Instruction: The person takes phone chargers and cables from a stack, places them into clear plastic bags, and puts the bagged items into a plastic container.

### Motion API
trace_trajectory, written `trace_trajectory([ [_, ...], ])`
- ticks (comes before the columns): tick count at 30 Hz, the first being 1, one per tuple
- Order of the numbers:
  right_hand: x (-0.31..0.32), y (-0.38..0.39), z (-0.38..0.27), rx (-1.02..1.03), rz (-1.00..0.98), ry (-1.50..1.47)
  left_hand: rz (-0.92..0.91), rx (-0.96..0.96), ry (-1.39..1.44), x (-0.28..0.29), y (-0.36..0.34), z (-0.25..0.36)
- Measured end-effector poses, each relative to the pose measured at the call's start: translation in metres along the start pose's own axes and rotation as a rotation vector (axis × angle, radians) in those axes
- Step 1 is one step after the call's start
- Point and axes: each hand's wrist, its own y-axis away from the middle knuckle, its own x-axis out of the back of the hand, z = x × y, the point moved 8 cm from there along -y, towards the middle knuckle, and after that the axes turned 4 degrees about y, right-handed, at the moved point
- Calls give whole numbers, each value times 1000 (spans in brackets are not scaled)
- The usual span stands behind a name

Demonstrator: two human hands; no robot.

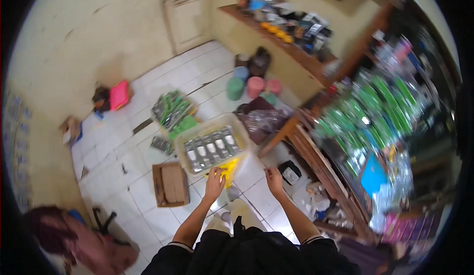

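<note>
My left hand (215, 182) is at the near rim of a pale translucent plastic tub (181, 137), beside a bright yellow item (230, 169) whose kind I cannot make out. Its fingers are bent, and what they hold, if anything, is unclear. Inside the tub lie several clear-wrapped packets (212, 148) in a row, dark with white labels. To the right, apart from the tub, my right hand (273, 180) is closed with fingertips pinched together. Anything between them is too small to name. A whitish, see-through patch lies between the hands.
An open cardboard box (170, 185) sits left of my left hand. Beyond it, green-and-grey packets (173, 109) are heaped on the tiled floor. A wooden table (323, 164) at right carries many green wrapped packs (377, 104). Coloured round containers (255, 86) stand near the wall shelf (276, 35).
</note>
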Motion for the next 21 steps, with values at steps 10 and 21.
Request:
trace_trajectory([
  [10,82,513,249,-1265,611,-55,-684,-34,-233,-115,149,-131],
  [21,175,451,262,-936,696,-551,-414,-397,7,-256,87,85],
])
